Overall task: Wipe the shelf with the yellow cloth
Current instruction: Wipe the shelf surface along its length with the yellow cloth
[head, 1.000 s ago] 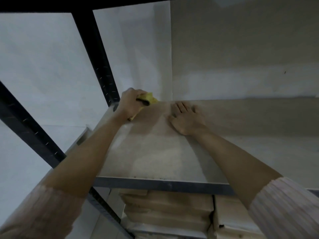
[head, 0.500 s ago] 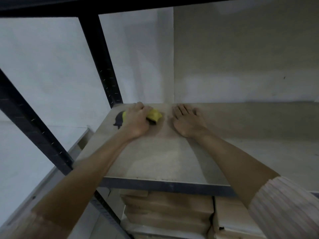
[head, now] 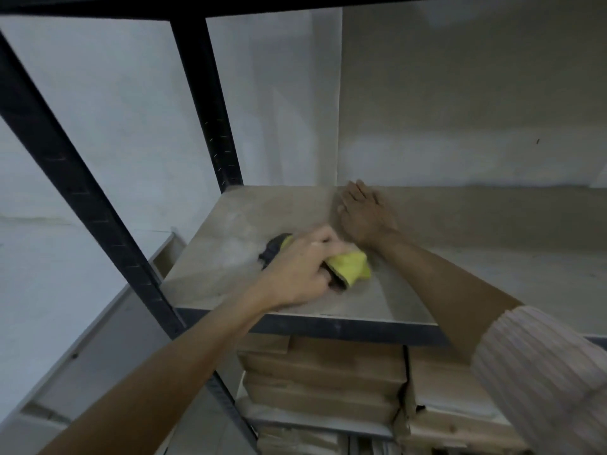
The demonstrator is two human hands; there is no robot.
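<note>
The shelf (head: 230,251) is a pale dusty board in a black metal rack, at chest height in front of me. My left hand (head: 299,270) presses the yellow cloth (head: 353,269) onto the board near its front edge; a dark part of the cloth sticks out to the left of my fingers. My right hand (head: 364,211) lies flat, palm down, on the board near the back wall, fingers spread and holding nothing.
Black uprights (head: 203,103) of the rack stand at the left, one slanting across the foreground (head: 82,198). Stacked cardboard boxes (head: 322,382) fill the shelf below. White walls close the back and left sides.
My left hand has dragged the yellow cloth from the back left corner toward the front edge of the shelf. My right hand has stayed flat near the back.
</note>
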